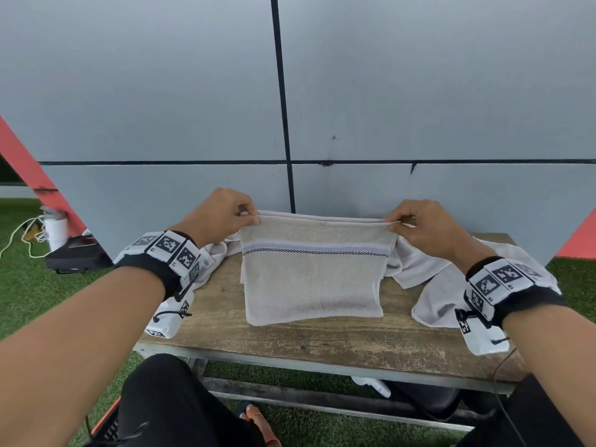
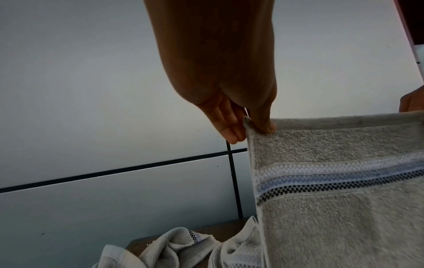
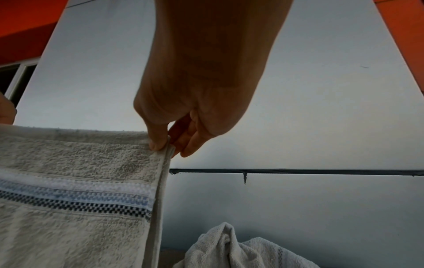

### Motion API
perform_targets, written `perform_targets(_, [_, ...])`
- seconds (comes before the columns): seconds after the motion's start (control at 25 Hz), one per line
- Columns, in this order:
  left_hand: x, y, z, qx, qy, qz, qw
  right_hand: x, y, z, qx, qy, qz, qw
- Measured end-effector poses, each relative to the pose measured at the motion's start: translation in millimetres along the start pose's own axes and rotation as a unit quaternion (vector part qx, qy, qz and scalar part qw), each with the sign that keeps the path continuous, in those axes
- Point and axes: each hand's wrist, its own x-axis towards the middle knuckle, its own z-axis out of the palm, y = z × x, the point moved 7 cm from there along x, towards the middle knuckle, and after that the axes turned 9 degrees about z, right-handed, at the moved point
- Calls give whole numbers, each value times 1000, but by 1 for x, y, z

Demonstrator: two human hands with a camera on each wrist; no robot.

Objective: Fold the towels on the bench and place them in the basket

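A beige towel [image 1: 311, 279] with a blue and black woven stripe hangs doubled over the wooden bench [image 1: 322, 337], its lower edge resting on the wood. My left hand [image 1: 248, 216] pinches its top left corner [image 2: 252, 127] between thumb and fingers. My right hand [image 1: 395, 222] pinches the top right corner [image 3: 164, 145] the same way. The top edge is stretched level between both hands. Other crumpled pale towels lie on the bench at the left [image 1: 216, 256] and at the right [image 1: 429, 285]. No basket shows in any view.
A grey panelled wall [image 1: 419, 108] stands right behind the bench. Green turf [image 1: 38, 285] surrounds it. A white bottle [image 1: 56, 230], cords and a dark bag [image 1: 77, 256] lie on the ground at the left. My dark-clothed knees are at the bench's front edge.
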Motion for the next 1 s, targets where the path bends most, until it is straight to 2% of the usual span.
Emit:
perform_targets(0.16, [4, -1, 3, -2, 1, -5, 1000, 2, 0, 0, -40, 9, 18, 999])
perform_targets(0.4, [6, 1, 11, 45, -28, 37, 998, 7, -3, -3, -66, -7, 53, 996])
perform_targets(0.6, [7, -7, 13, 48, -21, 22, 998, 9, -2, -1, -65, -6, 42, 997])
perform_targets(1.0, [11, -11, 15, 31, -6, 37, 999, 11, 0, -1, -91, -10, 80, 993])
